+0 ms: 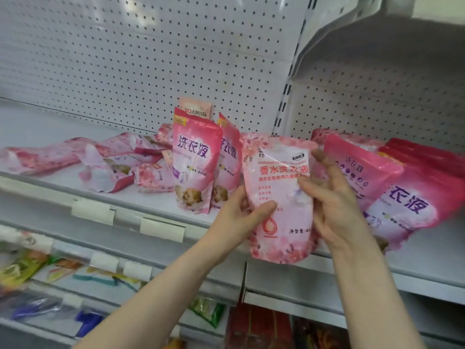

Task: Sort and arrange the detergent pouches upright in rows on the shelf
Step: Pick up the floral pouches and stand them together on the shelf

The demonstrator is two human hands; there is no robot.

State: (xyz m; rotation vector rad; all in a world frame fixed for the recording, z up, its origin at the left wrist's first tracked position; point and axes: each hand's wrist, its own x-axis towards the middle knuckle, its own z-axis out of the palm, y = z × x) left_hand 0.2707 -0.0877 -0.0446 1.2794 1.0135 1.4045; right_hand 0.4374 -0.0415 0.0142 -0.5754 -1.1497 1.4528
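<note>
While the shelf (50, 127) carries flat pouches (100, 159) at left, two upright pouches (193, 167) at centre and leaning pouches (402, 192) at right, sorting appears part done; the pale pouch (279, 197) hangs before the shelf edge, both grips grasping it: left hand (241, 217) low on one side, right hand (334, 205) on the other; the next move likely calls for standing it upright in a row.

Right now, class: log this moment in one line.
left hand, right hand: grip pale pouch, upright before shelf | standing pouches: at least two | flat pouches: several

held pouch (276, 182) reads 香水洗衣液, standing pouch (193, 159) 洗衣液
</note>
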